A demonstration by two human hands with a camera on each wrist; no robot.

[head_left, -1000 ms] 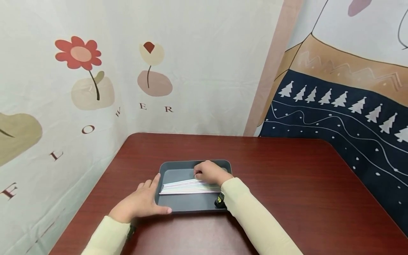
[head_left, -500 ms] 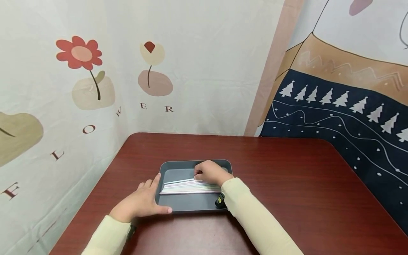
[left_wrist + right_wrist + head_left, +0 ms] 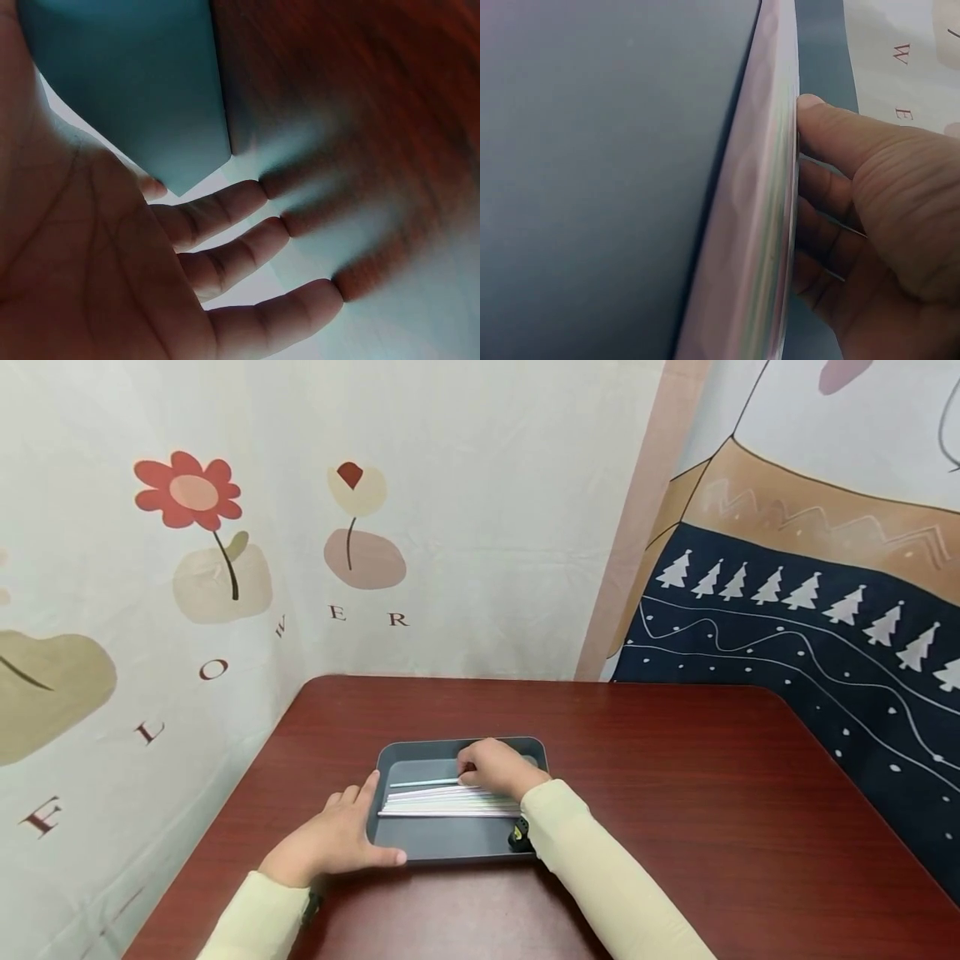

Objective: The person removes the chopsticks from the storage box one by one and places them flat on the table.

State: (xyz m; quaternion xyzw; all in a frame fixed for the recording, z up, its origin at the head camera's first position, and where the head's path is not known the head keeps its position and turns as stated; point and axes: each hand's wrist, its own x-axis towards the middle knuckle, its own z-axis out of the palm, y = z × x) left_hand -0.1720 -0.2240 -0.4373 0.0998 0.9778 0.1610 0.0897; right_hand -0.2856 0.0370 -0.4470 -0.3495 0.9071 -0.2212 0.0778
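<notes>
A dark grey rectangular tray (image 3: 450, 843) lies on the table. Inside it, a row of long, thin pastel straws (image 3: 427, 803) runs left to right; they look pink, green and yellow in the right wrist view. One pale straw (image 3: 423, 783) lies apart on the far side of the row, its right end running into the curled fingers of my right hand (image 3: 498, 767), which pinches it. Those fingertips are partly hidden in the head view. My left hand (image 3: 333, 835) rests spread at the tray's left end, thumb at the near corner, with its fingers extended in the left wrist view.
The reddish-brown table (image 3: 675, 793) extends around the tray. A white curtain (image 3: 480, 527) printed with flowers and letters hangs behind and to the left. Beyond the right edge is a dark blue patterned cloth (image 3: 750, 643). A small black device (image 3: 519, 835) sits by the right cuff.
The pale straw at my right fingers has separated from the row towards the tray's far side, leaving a gap. My left hand holds its place at the tray.
</notes>
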